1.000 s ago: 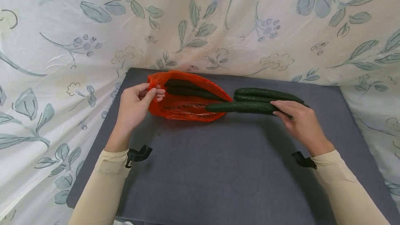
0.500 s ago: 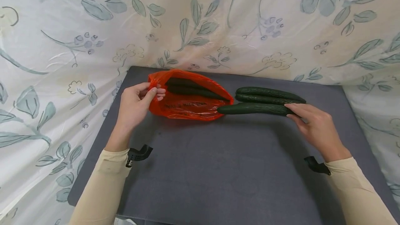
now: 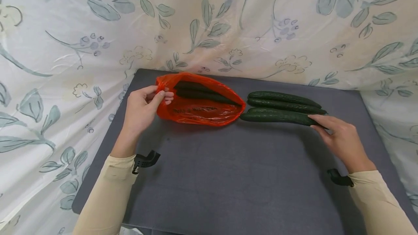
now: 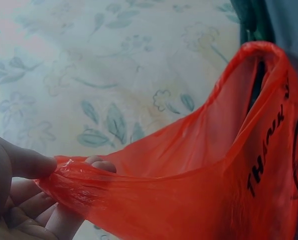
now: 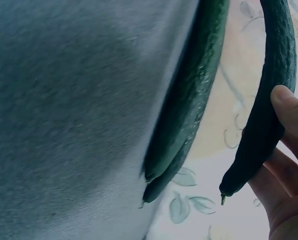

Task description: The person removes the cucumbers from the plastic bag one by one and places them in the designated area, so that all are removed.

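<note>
My left hand (image 3: 143,106) pinches the left edge of a red plastic bag (image 3: 196,120), thumb against fingers. The bag lies on its side with its mouth spread, and dark cucumbers (image 3: 204,95) show inside. In the left wrist view, black lettering shows on the bag (image 4: 199,195). My right hand (image 3: 339,137) grips the right end of a cucumber (image 3: 277,116), whose other end is beside the bag's right corner. The right wrist view shows this cucumber (image 5: 269,95) raised off the table, between thumb and fingers. Just behind it, more cucumbers (image 3: 284,97) lie side by side.
Everything rests on a dark grey table (image 3: 228,177). A white curtain-like sheet (image 3: 222,28) with leaf and flower prints hangs behind the table and at its sides. Black straps (image 3: 145,159) are on both wrists.
My right hand has moved right with the cucumber, drawing its left end out of the bag's mouth to beside the other cucumbers. My left hand stays on the bag's edge.
</note>
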Motion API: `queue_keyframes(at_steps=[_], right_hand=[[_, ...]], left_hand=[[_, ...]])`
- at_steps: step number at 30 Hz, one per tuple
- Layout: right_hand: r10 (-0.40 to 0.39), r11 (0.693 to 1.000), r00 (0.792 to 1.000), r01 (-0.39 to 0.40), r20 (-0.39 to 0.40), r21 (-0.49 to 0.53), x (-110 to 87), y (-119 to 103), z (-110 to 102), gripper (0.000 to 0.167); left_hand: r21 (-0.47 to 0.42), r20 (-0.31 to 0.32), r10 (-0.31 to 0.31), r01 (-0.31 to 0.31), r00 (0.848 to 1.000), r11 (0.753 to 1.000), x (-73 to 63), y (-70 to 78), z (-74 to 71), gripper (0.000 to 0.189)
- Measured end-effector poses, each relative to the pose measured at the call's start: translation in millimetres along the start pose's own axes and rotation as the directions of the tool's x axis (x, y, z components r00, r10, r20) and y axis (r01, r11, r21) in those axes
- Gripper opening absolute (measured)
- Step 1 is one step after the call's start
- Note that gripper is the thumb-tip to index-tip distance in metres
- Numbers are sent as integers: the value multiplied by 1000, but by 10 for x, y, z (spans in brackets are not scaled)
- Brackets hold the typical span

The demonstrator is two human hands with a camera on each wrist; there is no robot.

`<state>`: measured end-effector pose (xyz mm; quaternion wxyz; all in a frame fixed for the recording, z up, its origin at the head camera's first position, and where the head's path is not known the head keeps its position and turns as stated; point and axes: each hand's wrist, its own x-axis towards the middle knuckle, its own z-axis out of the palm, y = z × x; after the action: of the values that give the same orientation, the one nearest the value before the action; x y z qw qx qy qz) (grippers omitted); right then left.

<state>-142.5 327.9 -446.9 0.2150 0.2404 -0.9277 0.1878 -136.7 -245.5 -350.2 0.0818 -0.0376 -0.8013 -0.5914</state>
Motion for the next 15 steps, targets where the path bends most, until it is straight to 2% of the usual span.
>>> queue_keyframes(at_steps=[15], right_hand=[[11, 1000, 997, -11, 81, -3, -162, 199, 162, 56]], left_hand=[[6, 3, 21, -21, 1000, 1000, 11, -32, 11, 29]])
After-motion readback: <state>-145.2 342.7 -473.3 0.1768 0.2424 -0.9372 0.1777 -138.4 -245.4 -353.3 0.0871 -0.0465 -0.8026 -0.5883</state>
